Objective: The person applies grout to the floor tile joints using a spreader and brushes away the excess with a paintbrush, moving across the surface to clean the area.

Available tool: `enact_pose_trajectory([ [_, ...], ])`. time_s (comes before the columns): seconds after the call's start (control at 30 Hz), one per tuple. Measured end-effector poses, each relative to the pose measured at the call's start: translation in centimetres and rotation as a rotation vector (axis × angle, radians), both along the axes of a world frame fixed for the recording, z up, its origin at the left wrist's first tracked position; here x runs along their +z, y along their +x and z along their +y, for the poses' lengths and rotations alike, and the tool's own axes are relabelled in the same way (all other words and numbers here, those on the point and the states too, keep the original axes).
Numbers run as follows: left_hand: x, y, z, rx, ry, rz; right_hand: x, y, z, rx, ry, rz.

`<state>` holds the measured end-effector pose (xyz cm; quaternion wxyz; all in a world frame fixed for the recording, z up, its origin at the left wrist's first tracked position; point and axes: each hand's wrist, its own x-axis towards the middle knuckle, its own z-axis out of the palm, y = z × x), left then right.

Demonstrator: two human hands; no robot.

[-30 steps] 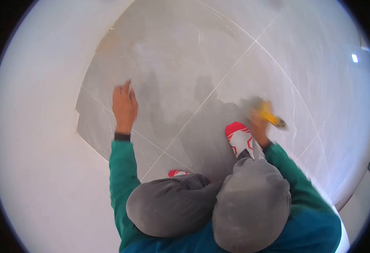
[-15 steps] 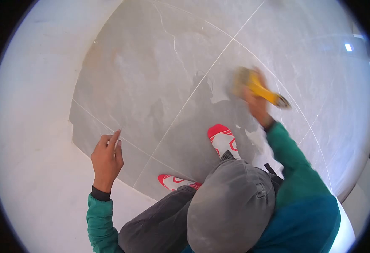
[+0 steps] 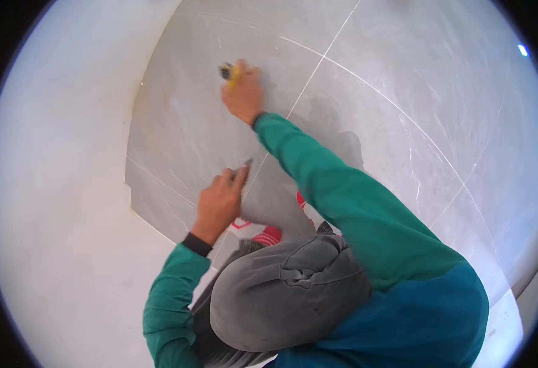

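**Mia:** Where is the yellow tool (image 3: 231,72)?

**Ben:** It is in the right hand (image 3: 244,95). The fingers are closed tight around it. Only a little bit of the tool sticks out past the hand, so I cannot tell what its tip looks like.

**Mia:** And where is that hand?

**Ben:** It is stretched far out over the grey floor tiles (image 3: 379,122), on the tile next to the white wall (image 3: 66,153). It sits a little way to the wall side of the thin white line (image 3: 324,58) between the tiles. The tool looks like it is down on the tile.

**Mia:** What about the left hand (image 3: 220,205)?

**Ben:** It is closer to the body, also on the wall side of that white line. The fingers are curled in, and the thumb and one finger pinch something small and dark (image 3: 247,162). It is too tiny for me to say what it is.

**Mia:** What else is near the line?

**Ben:** A red and white shoe (image 3: 269,233) peeks out right under the left hand. The grey knee (image 3: 287,300) is bent below it. Both green sleeves (image 3: 354,208) cover the arms down to the wrists.
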<state>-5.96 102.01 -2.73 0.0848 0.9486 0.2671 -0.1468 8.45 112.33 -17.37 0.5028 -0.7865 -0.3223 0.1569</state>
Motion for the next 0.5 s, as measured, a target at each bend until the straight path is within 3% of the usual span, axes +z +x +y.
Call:
enact_pose_trajectory([
  [0.03, -1.2, 0.6, -0.5, -0.022, -0.006, -0.010, 1.8, 0.2, 2.1, 0.078, -0.101, 0.219],
  [0.17, -7.5, 1.8, -3.3, 0.015, -0.136, -0.060, 5.2, 4.0, 1.4, 0.070, 0.060, 0.319],
  [0.23, -10.7, 3.3, -5.0, -0.027, -0.135, -0.099, 3.6, 8.2, -4.2, 0.125, 0.244, -0.376],
  [0.3, -12.4, 7.1, -6.1, -0.052, -0.116, -0.290, 1.5, 12.8, -11.9, 0.036, 0.194, -0.126],
  [0.4, -13.8, 13.1, -4.6, -0.088, -0.031, -0.404, 3.1, 18.2, -25.0, -0.186, 0.148, 0.358],
  [0.5, -14.5, 19.4, 0.4, 0.033, 0.202, -0.393, 3.6, 22.2, -36.3, -0.360, -0.010, 0.060],
])
